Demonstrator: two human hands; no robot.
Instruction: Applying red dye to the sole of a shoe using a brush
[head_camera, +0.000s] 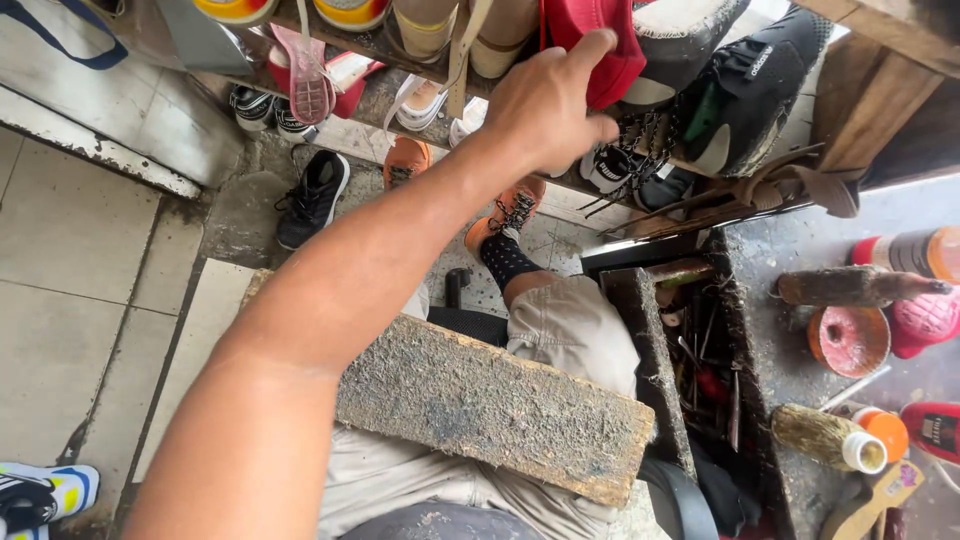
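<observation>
Head view, hand: one arm stretches forward and up from the lower left; by its place and thumb side it reads as the left hand (545, 105), not certain.
Hand state: fingers curled, index raised, fingertips on the red cap (600, 50); whether it really pinches the cloth, cannot tell.
Other hand: not in view.
Cap place: at the shelf (380, 90) edge, top centre, among shoes.
Key relation: cap lies straight ahead of and just above the hand, touching it; its body hangs down along the right side of the hand.
Neighbours: black shoe (745, 95) just right of the cap, laced shoes (630, 165) under the hand, sandals further left on the shelf.
Lap: rough wooden board (490, 405) across the knees, well below the hand.
Floor: orange shoe (505, 215) on the person's foot, black sneaker (312, 198) to the left.
Right side: dirty bench (770, 260) with tool tray (705, 375), glue bottle (835, 440), red spool (848, 340).
</observation>
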